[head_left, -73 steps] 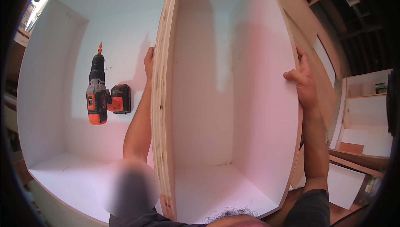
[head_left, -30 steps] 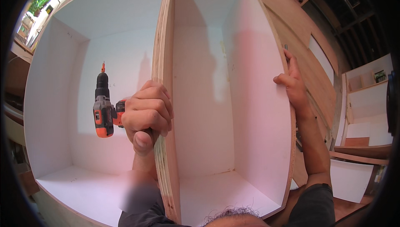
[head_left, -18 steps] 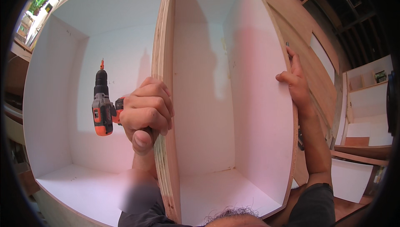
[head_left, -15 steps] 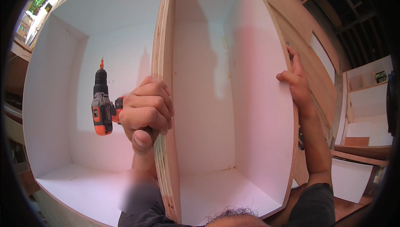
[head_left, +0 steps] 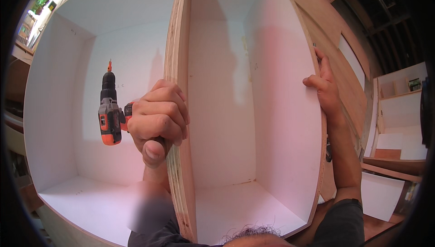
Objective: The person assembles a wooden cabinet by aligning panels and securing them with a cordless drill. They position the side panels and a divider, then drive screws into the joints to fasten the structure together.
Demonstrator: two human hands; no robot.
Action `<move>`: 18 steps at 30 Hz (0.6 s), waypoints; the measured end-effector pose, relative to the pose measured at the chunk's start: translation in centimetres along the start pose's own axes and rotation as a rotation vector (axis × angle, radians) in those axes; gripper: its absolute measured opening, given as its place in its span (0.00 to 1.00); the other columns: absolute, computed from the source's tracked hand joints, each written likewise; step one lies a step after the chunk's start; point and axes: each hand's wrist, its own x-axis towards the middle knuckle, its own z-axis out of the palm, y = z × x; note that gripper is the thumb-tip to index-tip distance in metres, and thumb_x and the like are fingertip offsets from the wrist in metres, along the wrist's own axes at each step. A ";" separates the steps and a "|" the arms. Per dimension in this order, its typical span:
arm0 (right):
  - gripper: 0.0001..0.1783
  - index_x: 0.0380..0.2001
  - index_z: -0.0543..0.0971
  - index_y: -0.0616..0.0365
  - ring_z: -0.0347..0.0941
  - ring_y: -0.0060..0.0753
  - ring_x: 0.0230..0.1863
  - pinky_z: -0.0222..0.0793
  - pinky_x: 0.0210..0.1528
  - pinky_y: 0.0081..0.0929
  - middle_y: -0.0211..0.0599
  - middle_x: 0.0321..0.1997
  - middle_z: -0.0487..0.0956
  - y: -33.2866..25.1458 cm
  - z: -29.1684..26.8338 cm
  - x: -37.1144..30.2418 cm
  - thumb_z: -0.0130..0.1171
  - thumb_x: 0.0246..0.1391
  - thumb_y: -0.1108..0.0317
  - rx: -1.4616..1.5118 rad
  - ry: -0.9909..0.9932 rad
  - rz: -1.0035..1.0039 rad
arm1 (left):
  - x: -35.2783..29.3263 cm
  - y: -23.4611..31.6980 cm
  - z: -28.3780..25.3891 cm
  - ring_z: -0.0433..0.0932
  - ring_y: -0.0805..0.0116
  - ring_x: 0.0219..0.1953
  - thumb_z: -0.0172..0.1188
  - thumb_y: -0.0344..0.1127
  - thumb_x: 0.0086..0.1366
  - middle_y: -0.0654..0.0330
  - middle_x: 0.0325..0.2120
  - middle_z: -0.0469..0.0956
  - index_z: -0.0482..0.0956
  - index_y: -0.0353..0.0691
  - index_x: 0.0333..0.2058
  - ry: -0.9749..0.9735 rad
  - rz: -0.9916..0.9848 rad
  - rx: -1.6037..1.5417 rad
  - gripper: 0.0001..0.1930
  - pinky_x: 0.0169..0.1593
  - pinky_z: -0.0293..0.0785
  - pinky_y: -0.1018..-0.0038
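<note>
My left hand [head_left: 158, 122] is closed over the front edge of a layered plywood divider [head_left: 180, 43] in an open, white-lined cabinet. Its fingers curl across the edge; the thumb is bent on the near left side. Behind this hand, in the left compartment, an orange and black cordless drill [head_left: 108, 115] points away from me, a bit in its chuck. The hand hides its base. My right hand [head_left: 325, 86] grips the cabinet's right side panel [head_left: 290, 111], thumb over the edge and inside, fingers around the outer face, their tips partly hidden.
The cabinet's left wall [head_left: 52, 111] borders the compartment with the drill. Beyond the right panel lie large wooden boards [head_left: 346, 88]. Another white-lined cabinet [head_left: 398, 122] stands at the far right, with a white sheet [head_left: 383, 195] nearer me.
The right side panel and my right hand have shifted slightly to the right. The drill and my left hand appear slightly higher in view. Both grips are unchanged.
</note>
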 end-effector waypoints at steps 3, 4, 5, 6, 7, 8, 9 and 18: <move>0.46 0.70 0.57 0.67 0.63 0.34 0.66 0.59 0.67 0.25 0.46 0.67 0.65 -0.1 0.1 0.0 0.52 0.42 0.75 0.008 -0.003 0.006 | 0.0 0.0 0.0 0.71 0.70 0.17 0.44 0.68 0.73 0.69 0.08 0.67 0.66 0.46 0.12 0.001 -0.001 -0.004 0.37 0.33 0.67 0.69; 0.46 0.70 0.57 0.67 0.63 0.34 0.66 0.59 0.67 0.25 0.46 0.67 0.64 -0.1 0.1 0.0 0.52 0.42 0.75 0.012 -0.005 0.011 | 0.0 0.0 0.0 0.71 0.70 0.17 0.44 0.68 0.73 0.69 0.08 0.67 0.66 0.46 0.12 0.003 -0.002 -0.004 0.37 0.33 0.67 0.69; 0.46 0.70 0.57 0.67 0.63 0.34 0.66 0.59 0.67 0.26 0.46 0.67 0.64 0.0 0.2 0.0 0.53 0.42 0.75 0.011 0.000 0.009 | 0.0 0.0 0.0 0.71 0.70 0.17 0.44 0.68 0.73 0.69 0.08 0.67 0.66 0.46 0.12 0.002 0.002 -0.007 0.37 0.33 0.67 0.70; 0.46 0.70 0.56 0.67 0.63 0.34 0.66 0.59 0.67 0.26 0.46 0.67 0.64 0.0 0.1 0.0 0.53 0.42 0.75 0.010 0.005 0.007 | 0.0 -0.1 0.0 0.71 0.70 0.18 0.44 0.68 0.73 0.69 0.08 0.67 0.66 0.46 0.12 0.001 0.006 -0.009 0.37 0.33 0.66 0.70; 0.46 0.70 0.56 0.68 0.63 0.34 0.66 0.58 0.67 0.26 0.46 0.67 0.64 0.1 0.1 0.0 0.53 0.42 0.75 0.009 0.010 0.005 | 0.0 -0.1 0.0 0.71 0.70 0.18 0.44 0.68 0.73 0.69 0.08 0.67 0.66 0.46 0.12 0.000 0.010 -0.012 0.37 0.32 0.66 0.70; 0.46 0.70 0.56 0.68 0.63 0.35 0.66 0.58 0.68 0.26 0.46 0.67 0.64 0.2 0.0 0.1 0.53 0.42 0.75 0.008 0.011 0.007 | 0.0 -0.1 0.0 0.71 0.70 0.18 0.44 0.68 0.73 0.69 0.09 0.67 0.66 0.46 0.12 0.002 0.013 -0.014 0.37 0.32 0.66 0.70; 0.47 0.70 0.56 0.68 0.63 0.35 0.67 0.58 0.68 0.26 0.47 0.67 0.64 0.3 -0.1 0.1 0.53 0.42 0.75 0.006 0.012 0.010 | 0.0 -0.2 0.0 0.71 0.70 0.18 0.44 0.68 0.73 0.69 0.09 0.67 0.66 0.46 0.12 0.003 0.016 -0.016 0.37 0.32 0.66 0.70; 0.47 0.70 0.55 0.68 0.63 0.35 0.66 0.57 0.69 0.26 0.48 0.66 0.66 0.2 0.1 0.1 0.53 0.43 0.74 0.022 0.007 0.003 | 0.1 -0.2 0.0 0.71 0.70 0.18 0.44 0.69 0.73 0.70 0.09 0.67 0.67 0.46 0.12 -0.003 0.016 -0.015 0.38 0.32 0.66 0.70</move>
